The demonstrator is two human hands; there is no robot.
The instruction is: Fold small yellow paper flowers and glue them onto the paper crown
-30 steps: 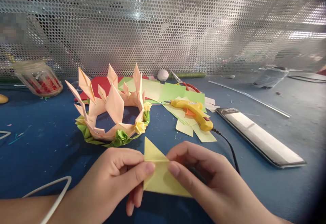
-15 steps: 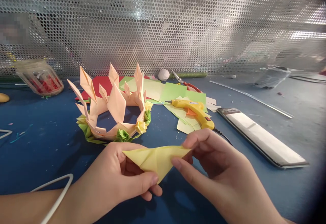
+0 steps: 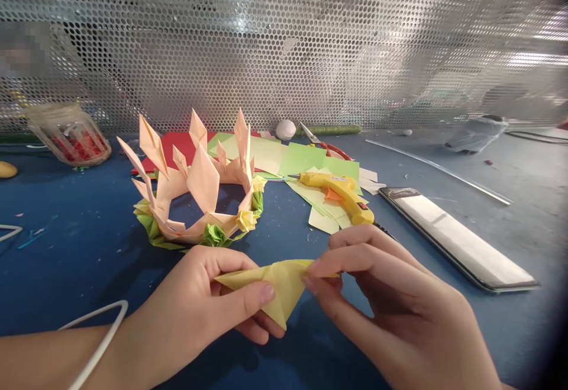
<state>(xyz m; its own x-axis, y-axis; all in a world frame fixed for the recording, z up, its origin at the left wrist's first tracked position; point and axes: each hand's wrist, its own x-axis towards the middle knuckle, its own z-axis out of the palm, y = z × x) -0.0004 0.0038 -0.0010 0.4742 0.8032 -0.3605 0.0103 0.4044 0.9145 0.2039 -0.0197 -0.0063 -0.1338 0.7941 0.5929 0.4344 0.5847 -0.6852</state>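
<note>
Between my hands is a folded yellow paper [image 3: 284, 293], roughly triangular with its tip pointing down. My left hand [image 3: 208, 313] grips its left part, thumb across the front and fingers behind. At the upper right corner, my right hand [image 3: 390, 301] pinches the paper between thumb and fingertips. Just beyond stands a paper crown [image 3: 204, 180] with peach folded points, and green and yellow paper flowers around its base. A yellow hot glue gun [image 3: 339, 192] lies on paper sheets past my right hand.
Green and cream paper sheets [image 3: 306, 159] and red paper [image 3: 173, 147] lie behind the crown. Scissors [image 3: 331, 148] and a white ball [image 3: 285, 129] are near the perforated metal screen [image 3: 248, 41]. A phone [image 3: 457, 239] lies right; a glass jar [image 3: 71, 135] leans left.
My right fingers have shifted in over the paper's right corner and now pinch it. My left thumb has slid up slightly, and the paper has tilted.
</note>
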